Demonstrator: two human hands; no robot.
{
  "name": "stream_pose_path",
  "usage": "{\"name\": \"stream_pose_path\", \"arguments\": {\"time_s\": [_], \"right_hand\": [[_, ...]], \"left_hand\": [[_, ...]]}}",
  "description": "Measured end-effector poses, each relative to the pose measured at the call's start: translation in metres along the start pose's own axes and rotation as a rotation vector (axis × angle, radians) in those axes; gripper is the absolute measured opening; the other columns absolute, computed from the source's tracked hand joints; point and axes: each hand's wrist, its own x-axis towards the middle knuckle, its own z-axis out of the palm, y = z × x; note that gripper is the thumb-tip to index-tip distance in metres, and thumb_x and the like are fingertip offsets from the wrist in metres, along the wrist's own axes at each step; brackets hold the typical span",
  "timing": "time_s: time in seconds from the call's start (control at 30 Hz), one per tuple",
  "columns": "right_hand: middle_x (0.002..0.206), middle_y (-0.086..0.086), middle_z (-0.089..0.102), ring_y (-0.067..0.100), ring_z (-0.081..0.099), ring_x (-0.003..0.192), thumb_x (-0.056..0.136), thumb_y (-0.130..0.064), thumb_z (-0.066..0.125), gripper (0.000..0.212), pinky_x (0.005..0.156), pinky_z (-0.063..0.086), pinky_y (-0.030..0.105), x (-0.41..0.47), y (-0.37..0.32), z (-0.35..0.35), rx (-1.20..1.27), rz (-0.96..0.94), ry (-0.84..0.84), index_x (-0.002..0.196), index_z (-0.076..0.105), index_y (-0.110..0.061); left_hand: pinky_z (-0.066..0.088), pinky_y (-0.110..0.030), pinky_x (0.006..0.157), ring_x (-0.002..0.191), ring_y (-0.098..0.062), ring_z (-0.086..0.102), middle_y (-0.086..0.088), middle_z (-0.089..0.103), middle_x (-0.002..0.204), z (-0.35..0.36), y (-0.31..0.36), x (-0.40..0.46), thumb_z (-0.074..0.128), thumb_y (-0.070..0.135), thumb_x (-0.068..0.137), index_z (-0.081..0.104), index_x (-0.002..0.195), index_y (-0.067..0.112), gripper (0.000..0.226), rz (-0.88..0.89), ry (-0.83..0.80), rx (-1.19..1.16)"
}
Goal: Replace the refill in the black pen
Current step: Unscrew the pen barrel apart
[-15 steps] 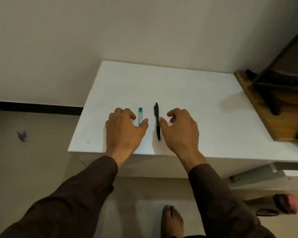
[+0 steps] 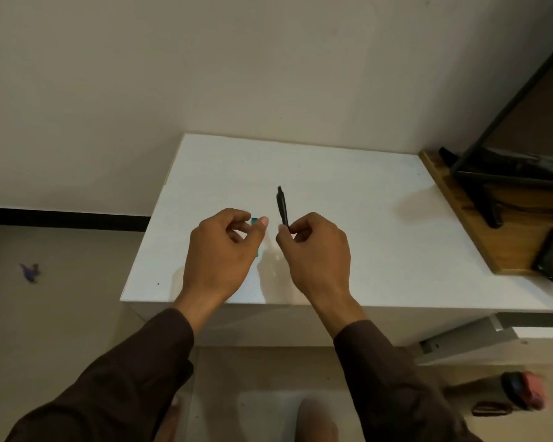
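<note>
Since 0.5 s ago your right hand [image 2: 316,250] has lifted the black pen [image 2: 282,206] off the white table [image 2: 348,218]; you now pinch its lower end between thumb and forefinger, and the barrel points up toward 12 o'clock. Your left hand [image 2: 224,253] has risen too, fingers curled with thumb and forefinger nearly meeting. A teal refill pack [image 2: 255,221] shows just behind that thumb, and a sliver of it lower by the palm. Whether you hold it or it lies on the table beneath, I cannot tell.

By my reading you are at step 1 of the job: the pen is picked up but not opened. The old refill is not yet out, and the new one is not yet in.

You have open table from 11 o'clock round to 2 o'clock of your hands. The near edge runs just under your wrists at 6 o'clock, and the left edge is near your left hand at 9 o'clock, so a dropped spring or tip could roll off there. A wooden shelf [image 2: 466,224] with dark objects sits well apart at 3 o'clock
</note>
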Motion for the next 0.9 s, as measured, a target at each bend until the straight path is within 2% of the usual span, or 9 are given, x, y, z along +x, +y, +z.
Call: {"name": "stream_pose_path", "arguments": {"time_s": [0.1, 0.2, 0.3, 0.4, 0.47, 0.53, 0.63, 0.8, 0.9], "right_hand": [[0.068, -0.016, 0.063, 0.006, 0.061, 0.063, 0.093, -0.041, 0.069, 0.018, 0.076, 0.051, 0.033, -0.019, -0.014, -0.003, 0.104, -0.175, 0.043, 0.082, 0.061, -0.029], [0.073, -0.013, 0.067, 0.004, 0.06, 0.064, 0.092, -0.033, 0.072, 0.013, 0.08, 0.039, 0.024, -0.029, -0.021, -0.005, 0.129, -0.268, 0.021, 0.085, 0.064, -0.026], [0.077, -0.013, 0.069, 0.004, 0.061, 0.068, 0.088, -0.027, 0.073, 0.008, 0.079, 0.044, 0.026, -0.029, -0.024, -0.016, 0.194, -0.342, 0.049, 0.092, 0.069, -0.023], [0.085, -0.01, 0.069, 0.009, 0.065, 0.078, 0.092, -0.029, 0.07, 0.018, 0.068, 0.046, 0.014, -0.019, -0.031, -0.03, 0.43, -0.272, 0.095, 0.107, 0.07, -0.019], [0.097, -0.011, 0.072, 0.007, 0.067, 0.09, 0.096, -0.033, 0.069, 0.023, 0.071, 0.049, 0.011, -0.01, -0.035, -0.038, 0.517, -0.198, 0.068, 0.114, 0.071, -0.019], [0.098, -0.011, 0.076, 0.005, 0.069, 0.096, 0.096, -0.034, 0.069, 0.019, 0.077, 0.052, 0.016, -0.003, -0.036, -0.042, 0.581, -0.126, 0.014, 0.109, 0.075, -0.021], [0.091, -0.006, 0.079, 0.01, 0.073, 0.091, 0.095, -0.024, 0.072, 0.009, 0.081, 0.058, 0.024, 0.002, -0.032, -0.044, 0.663, -0.052, -0.046, 0.097, 0.079, -0.017], [0.083, 0.0, 0.08, 0.01, 0.075, 0.082, 0.09, -0.028, 0.077, 0.015, 0.067, 0.053, 0.012, 0.005, -0.027, -0.045, 0.738, 0.034, -0.093, 0.084, 0.078, -0.015], [0.082, -0.001, 0.081, 0.009, 0.076, 0.082, 0.09, -0.027, 0.077, 0.016, 0.067, 0.052, 0.017, 0.006, -0.028, -0.047, 0.751, 0.047, -0.093, 0.08, 0.079, -0.015]], "left_hand": [[0.059, -0.017, 0.08, 0.09, -0.008, 0.076, 0.005, 0.08, 0.097, -0.003, 0.012, 0.0, 0.07, 0.039, 0.095, 0.075, 0.118, 0.013, 0.035, -0.082, -0.171, -0.287], [0.059, -0.015, 0.072, 0.081, -0.008, 0.079, 0.003, 0.083, 0.086, -0.007, 0.019, -0.001, 0.069, 0.026, 0.098, 0.079, 0.104, 0.013, 0.018, -0.106, -0.189, -0.471], [0.059, -0.016, 0.068, 0.079, -0.013, 0.079, 0.0, 0.083, 0.085, -0.016, 0.019, 0.0, 0.068, 0.025, 0.099, 0.08, 0.101, 0.014, 0.017, -0.11, -0.177, -0.51], [0.061, -0.02, 0.066, 0.071, -0.018, 0.078, -0.001, 0.081, 0.081, -0.021, 0.019, -0.001, 0.067, 0.027, 0.098, 0.08, 0.1, 0.017, 0.017, -0.079, -0.213, -0.509], [0.062, -0.021, 0.066, 0.067, -0.019, 0.076, -0.001, 0.08, 0.079, -0.019, 0.021, -0.005, 0.067, 0.028, 0.097, 0.08, 0.096, 0.02, 0.016, -0.05, -0.261, -0.484], [0.063, -0.024, 0.067, 0.065, -0.019, 0.075, 0.0, 0.08, 0.078, -0.016, 0.022, -0.009, 0.067, 0.026, 0.097, 0.08, 0.096, 0.023, 0.013, -0.034, -0.307, -0.457], [0.065, -0.028, 0.068, 0.064, -0.019, 0.074, 0.001, 0.079, 0.079, -0.012, 0.022, -0.012, 0.067, 0.025, 0.098, 0.081, 0.099, 0.023, 0.014, -0.013, -0.346, -0.418], [0.063, -0.026, 0.062, 0.061, -0.018, 0.073, 0.002, 0.079, 0.076, -0.012, 0.021, -0.011, 0.067, 0.02, 0.1, 0.082, 0.1, 0.02, 0.015, -0.007, -0.347, -0.405], [0.063, -0.026, 0.063, 0.062, -0.019, 0.074, 0.001, 0.079, 0.078, -0.011, 0.021, -0.012, 0.065, 0.019, 0.1, 0.081, 0.101, 0.018, 0.016, -0.02, -0.363, -0.412]]}}
